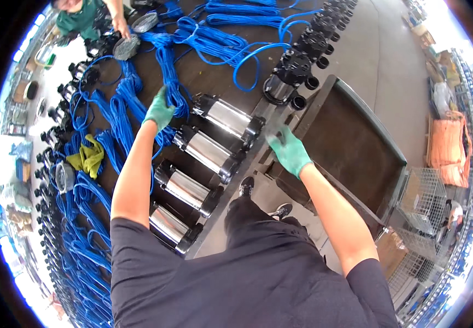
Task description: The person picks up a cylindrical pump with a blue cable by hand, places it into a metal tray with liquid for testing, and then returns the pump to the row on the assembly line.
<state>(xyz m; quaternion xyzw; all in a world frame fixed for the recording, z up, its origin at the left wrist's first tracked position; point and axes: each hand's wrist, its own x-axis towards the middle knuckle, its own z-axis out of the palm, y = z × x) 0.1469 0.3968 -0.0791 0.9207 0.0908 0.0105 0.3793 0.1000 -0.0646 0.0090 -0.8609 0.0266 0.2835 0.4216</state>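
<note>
My left hand, in a green glove, reaches over the work table to a coiled blue cable. Its fingers are stretched out, and whether they touch the cable I cannot tell. Just right of it lies a shiny metal cylinder with black end caps, like a pump or motor body. Several alike lie in a row toward me, one being the nearest cylinder. My right hand, gloved too, hovers between the table edge and a cart, fingers apart and somewhat blurred, with nothing plainly held.
Upright units with black tops line the table's far right edge. A brown-bedded cart stands close at my right. Blue cables, a yellow-green cloth and a grey roll lie leftward. Across the table, a co-worker's hand touches a grey round piece.
</note>
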